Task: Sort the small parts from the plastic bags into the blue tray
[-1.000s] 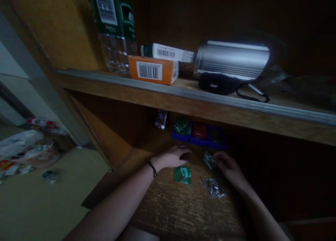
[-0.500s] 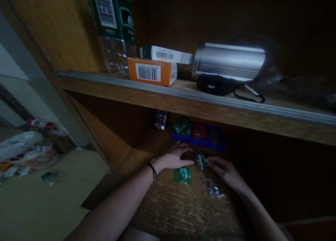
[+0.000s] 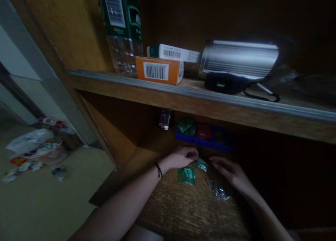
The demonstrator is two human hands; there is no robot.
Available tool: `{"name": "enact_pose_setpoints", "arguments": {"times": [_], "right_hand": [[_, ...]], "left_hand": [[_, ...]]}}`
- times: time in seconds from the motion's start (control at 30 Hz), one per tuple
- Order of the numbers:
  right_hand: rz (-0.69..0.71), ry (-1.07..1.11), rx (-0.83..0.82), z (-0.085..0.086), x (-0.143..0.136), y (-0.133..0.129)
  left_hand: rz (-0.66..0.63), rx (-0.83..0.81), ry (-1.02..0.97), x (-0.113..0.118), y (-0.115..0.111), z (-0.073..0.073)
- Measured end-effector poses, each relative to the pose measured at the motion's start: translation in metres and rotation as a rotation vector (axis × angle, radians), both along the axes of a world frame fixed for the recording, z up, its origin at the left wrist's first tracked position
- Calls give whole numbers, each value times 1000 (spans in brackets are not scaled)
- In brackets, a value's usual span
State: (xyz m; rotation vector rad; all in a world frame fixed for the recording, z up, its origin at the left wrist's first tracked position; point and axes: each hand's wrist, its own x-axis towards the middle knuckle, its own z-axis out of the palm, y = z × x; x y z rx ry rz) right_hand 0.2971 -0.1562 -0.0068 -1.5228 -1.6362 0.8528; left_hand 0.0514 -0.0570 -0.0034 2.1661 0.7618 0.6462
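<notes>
My left hand is closed in a pinch on the near corner of a small green plastic packet. Just right of that packet, my right hand has its fingers apart and holds nothing. A flat green packet with a pale piece inside lies on the wooden board below my left wrist. In front of my right hand rests a clear plastic bag with small contents I cannot make out. Behind both hands stands a blue tray in three compartments, holding a green bundle, a red one and a dark one.
The shelf edge runs above my hands. On it stand a water bottle, an orange box, a silver cylinder and a black case with a carabiner. A littered basket sits on the floor at left.
My left hand has closed on the green packet, which was at my right fingertips before. My right hand has let go of it. The view has shifted slightly.
</notes>
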Motion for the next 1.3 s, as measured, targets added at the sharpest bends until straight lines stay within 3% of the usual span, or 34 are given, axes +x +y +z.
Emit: {"name": "enact_pose_setpoints", "arguments": {"times": [0.1, 0.2, 0.27, 0.33, 0.5, 0.73, 1.0, 1.17, 1.3], "right_hand": [[-48, -181, 72, 0, 15, -5], [14, -353, 72, -3, 27, -19], [40, -426, 54, -7, 32, -30], [46, -469, 32, -13, 34, -40], [61, -511, 25, -24, 35, -48], [35, -537, 97, -30, 38, -46], [-20, -601, 181, -37, 37, -43], [-52, -579, 177, -42, 41, -43], [-70, -521, 181, -43, 40, -43]], "left_hand": [[165, 52, -176, -4, 11, 2], [428, 220, -350, -10, 28, 6], [565, 330, -370, -12, 40, 11], [615, 456, -285, -9, 50, 17], [538, 691, 211, 10, 62, 28], [421, 581, 535, 30, 68, 39], [336, 526, 585, 39, 72, 42], [340, 654, 414, 19, 43, 46], [264, 658, 306, -4, 20, 30]]}}
